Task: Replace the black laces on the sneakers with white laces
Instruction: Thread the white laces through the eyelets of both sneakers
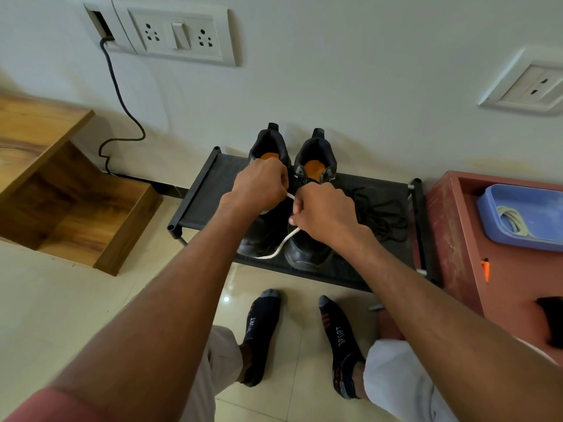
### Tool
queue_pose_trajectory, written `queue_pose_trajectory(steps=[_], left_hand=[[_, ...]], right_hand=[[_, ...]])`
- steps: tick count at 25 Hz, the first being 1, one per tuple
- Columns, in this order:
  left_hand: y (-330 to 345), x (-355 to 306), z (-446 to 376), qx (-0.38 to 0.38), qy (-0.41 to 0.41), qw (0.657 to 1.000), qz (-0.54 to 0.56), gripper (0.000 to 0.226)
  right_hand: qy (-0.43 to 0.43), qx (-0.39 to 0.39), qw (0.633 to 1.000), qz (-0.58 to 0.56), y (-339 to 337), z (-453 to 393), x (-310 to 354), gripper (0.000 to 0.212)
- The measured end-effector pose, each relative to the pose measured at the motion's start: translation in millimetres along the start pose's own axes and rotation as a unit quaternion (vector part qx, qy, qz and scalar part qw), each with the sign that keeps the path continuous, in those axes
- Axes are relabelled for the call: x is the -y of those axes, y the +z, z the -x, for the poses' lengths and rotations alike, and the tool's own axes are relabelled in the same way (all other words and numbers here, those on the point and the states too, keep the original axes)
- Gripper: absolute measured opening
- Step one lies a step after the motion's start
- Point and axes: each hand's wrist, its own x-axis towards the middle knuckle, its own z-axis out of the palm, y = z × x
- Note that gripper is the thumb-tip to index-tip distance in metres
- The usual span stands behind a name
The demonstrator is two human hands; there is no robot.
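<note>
Fingers (281, 178) of your left hand (259, 185) are curled tight around the white lace (278, 249) at the centre of the frame, and your right hand (324, 208) pinches the same lace just beside it. Between the two hands a short stretch of lace shows, and below your right hand the loose end trails down to lower left, across the toes of the sneakers (304, 251). Both sneakers are black with orange insoles and stand side by side on a low black shoe rack (213, 184), heels toward the wall at the top. Your hands hide the eyelets, so which sneaker the lace is threaded through is hard to say; it looks like the left one.

Right of the sneakers, on the same rack, the black laces (384, 214) lie in a loose tangle. At the right edge of the frame a blue tray (487, 208) sits on a reddish cabinet (451, 214) and holds another coil of white lace (511, 222). At the bottom centre your feet in dark socks (262, 324) stand on the tiled floor (61, 300).
</note>
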Motion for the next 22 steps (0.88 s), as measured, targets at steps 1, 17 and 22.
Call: queue_pose_trajectory(steps=[1,17,22], left_hand=[[-2,-2,1,0.001,-0.001,1.0,-0.008,0.014],[-23,-35,13,-0.024,-0.002,0.985,0.169,0.02],[-46,-53,31,0.081,0.057,0.896,0.433,0.047]], right_hand=[[0.03,0.01,0.997,-0.063,0,1,0,0.014],[0.071,0.08,0.855,-0.508,-82,37,-25,0.02],[0.085,-0.005,0.803,-0.59,-87,29,-32,0.014]])
